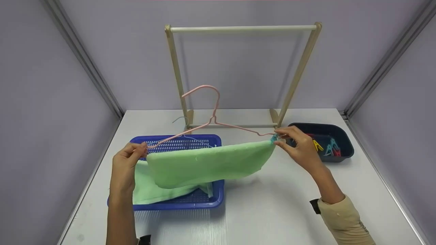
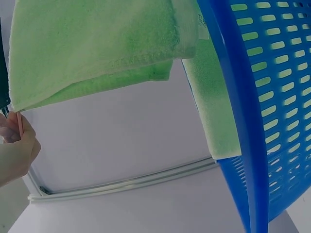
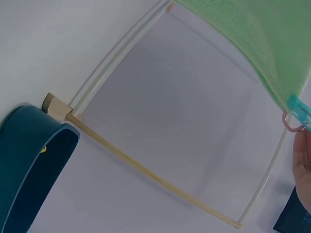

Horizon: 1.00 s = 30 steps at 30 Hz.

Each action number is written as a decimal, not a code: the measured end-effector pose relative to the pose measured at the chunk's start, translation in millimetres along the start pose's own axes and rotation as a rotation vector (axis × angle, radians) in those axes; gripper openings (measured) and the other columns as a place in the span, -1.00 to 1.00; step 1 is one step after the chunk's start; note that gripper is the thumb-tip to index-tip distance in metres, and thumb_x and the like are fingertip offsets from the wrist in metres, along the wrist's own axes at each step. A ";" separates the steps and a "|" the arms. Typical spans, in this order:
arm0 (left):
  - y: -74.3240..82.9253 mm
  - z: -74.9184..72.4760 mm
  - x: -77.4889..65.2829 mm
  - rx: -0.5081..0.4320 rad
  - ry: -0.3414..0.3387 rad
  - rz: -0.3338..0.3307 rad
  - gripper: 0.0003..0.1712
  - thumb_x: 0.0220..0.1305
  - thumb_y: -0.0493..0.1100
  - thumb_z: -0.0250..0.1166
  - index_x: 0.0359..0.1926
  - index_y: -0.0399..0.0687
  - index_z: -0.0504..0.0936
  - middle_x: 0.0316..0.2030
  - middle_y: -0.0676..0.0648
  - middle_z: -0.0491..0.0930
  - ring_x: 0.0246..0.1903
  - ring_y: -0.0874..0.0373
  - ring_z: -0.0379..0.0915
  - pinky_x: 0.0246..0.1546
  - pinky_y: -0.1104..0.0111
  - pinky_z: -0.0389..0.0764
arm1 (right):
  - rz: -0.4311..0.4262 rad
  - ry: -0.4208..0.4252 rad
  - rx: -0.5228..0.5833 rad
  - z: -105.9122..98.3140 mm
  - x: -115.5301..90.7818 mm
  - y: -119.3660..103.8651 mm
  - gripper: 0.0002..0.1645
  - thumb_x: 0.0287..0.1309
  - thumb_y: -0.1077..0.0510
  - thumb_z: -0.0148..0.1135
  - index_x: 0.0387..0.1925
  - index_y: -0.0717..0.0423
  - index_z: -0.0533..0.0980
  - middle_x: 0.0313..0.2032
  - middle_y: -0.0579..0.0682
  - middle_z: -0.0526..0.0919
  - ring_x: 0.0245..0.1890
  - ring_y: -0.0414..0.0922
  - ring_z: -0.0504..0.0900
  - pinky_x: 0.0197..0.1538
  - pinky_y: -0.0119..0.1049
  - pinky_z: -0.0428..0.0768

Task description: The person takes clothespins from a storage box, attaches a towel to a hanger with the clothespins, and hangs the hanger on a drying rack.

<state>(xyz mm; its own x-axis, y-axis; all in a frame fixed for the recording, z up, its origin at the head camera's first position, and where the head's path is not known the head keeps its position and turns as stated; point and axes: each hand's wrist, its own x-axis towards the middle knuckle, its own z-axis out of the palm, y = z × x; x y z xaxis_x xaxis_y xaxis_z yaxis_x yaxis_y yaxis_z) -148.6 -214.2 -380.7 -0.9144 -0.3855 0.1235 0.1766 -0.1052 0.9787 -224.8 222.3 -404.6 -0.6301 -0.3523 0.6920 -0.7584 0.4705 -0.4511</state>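
Note:
A pink wire hanger (image 1: pixel 214 117) is held up at both ends, its hook upward. A light green towel (image 1: pixel 207 163) hangs along its lower side in a wide fold, tilted slightly up to the right. My left hand (image 1: pixel 127 161) pinches the left end of the hanger beside the towel's corner. With thumb and fingers, my right hand (image 1: pixel 301 148) grips a teal clothespin (image 1: pixel 274 138) at the towel's right corner. In the right wrist view this clothespin (image 3: pixel 299 110) sits at the towel's tip, beside the hanger's pink end loop (image 3: pixel 289 125).
A blue basket (image 1: pixel 218 200) stands below at left, holding another green towel (image 1: pixel 153 197) and a light blue hanger (image 1: pixel 180 119). Behind is a wooden rack with a white top bar (image 1: pixel 243 29). A dark bin (image 1: pixel 349 149) at right holds several clothespins, one yellow (image 1: pixel 318 145).

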 end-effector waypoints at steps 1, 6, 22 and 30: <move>0.1 -0.3 0.0 -0.005 0.001 0.000 -0.77 0.22 -0.35 0.21 -0.58 -0.24 0.56 -0.57 0.01 0.45 -0.45 0.17 0.37 -0.26 0.38 0.37 | 0.003 -0.003 -0.002 0.1 0.2 -0.2 -0.53 -0.16 0.40 0.40 -0.09 0.24 0.54 -0.21 0.05 0.56 -0.30 0.00 0.56 -0.15 -0.55 0.46; 0.0 -1.3 -0.1 -0.009 0.011 0.001 -0.78 0.22 -0.34 0.21 -0.58 -0.24 0.57 -0.58 0.01 0.45 -0.47 0.16 0.36 -0.26 0.38 0.38 | -0.001 -0.006 0.001 0.5 1.9 -1.4 -0.51 -0.15 0.41 0.39 -0.06 0.24 0.53 -0.21 0.04 0.55 -0.27 -0.04 0.57 -0.14 -0.48 0.49; -3.0 -0.9 -0.2 0.018 -0.015 -0.006 -0.80 0.23 -0.30 0.22 -0.54 -0.28 0.55 -0.55 -0.01 0.46 -0.45 0.15 0.37 -0.17 0.30 0.30 | -0.025 0.010 0.033 -6.8 6.9 -35.9 -0.52 -0.26 0.60 0.33 -0.16 0.43 0.49 -0.26 0.22 0.53 -0.29 0.00 0.57 -0.16 -0.45 0.51; -2.3 -3.8 -2.2 0.009 0.018 -0.032 -0.80 0.22 -0.28 0.24 -0.54 -0.24 0.58 -0.54 0.01 0.49 -0.47 0.17 0.38 -0.23 0.36 0.37 | -0.036 -0.020 0.125 -11.8 10.8 -32.7 -0.59 -0.15 0.58 0.27 -0.14 0.47 0.47 -0.23 0.26 0.52 -0.28 0.14 0.54 -0.13 -0.44 0.50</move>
<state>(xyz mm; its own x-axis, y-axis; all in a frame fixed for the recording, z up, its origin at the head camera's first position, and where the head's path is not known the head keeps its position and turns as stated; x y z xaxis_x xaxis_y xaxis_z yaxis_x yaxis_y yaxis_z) -145.6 -216.6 -383.8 -0.9130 -0.3981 0.0889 0.1436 -0.1095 0.9836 -204.9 212.7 -375.7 -0.6039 -0.3839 0.6985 -0.7950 0.3527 -0.4935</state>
